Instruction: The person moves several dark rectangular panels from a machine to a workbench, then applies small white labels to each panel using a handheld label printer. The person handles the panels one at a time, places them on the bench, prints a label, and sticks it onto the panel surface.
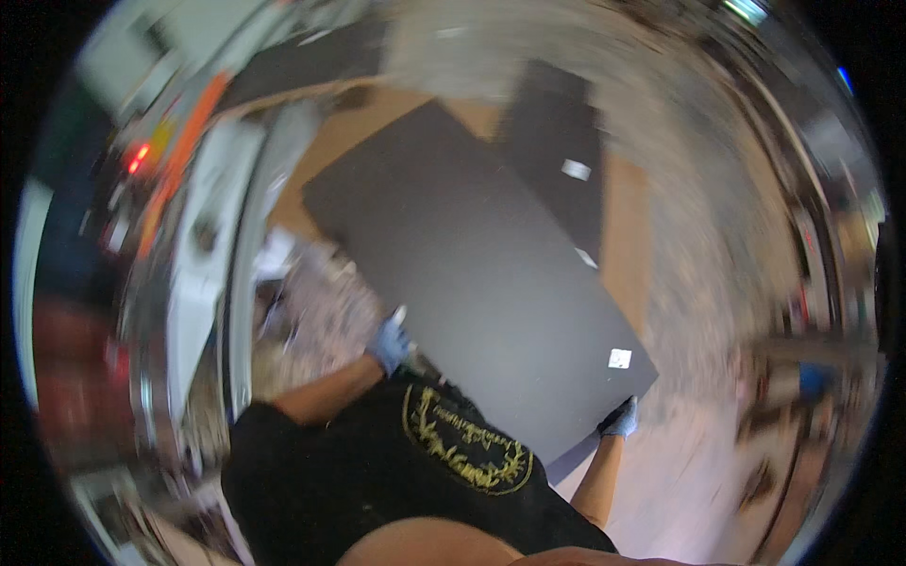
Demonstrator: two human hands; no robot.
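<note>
A large dark grey panel (pixel 472 255) spans the space in front of me, with a small white label (pixel 620 358) near its right corner. My left hand (pixel 389 345), in a blue-grey glove, grips the panel's near left edge; its fingers are partly hidden. At the right corner my right hand (pixel 620 418), in a dark and grey glove, is closed round the edge, with most fingers out of sight under or behind the panel. Beyond it lies another dark panel (pixel 557 132) with a white label, partly covered by the one I hold.
Brown board (pixel 626 226) lies beneath the panels. To the left runs a long pale machine frame (pixel 212 255) with an orange bar (pixel 184 160). Scraps litter the floor (pixel 321 307) beside it. Wooden pieces (pixel 793 415) stand at the right. Motion blurs the surroundings.
</note>
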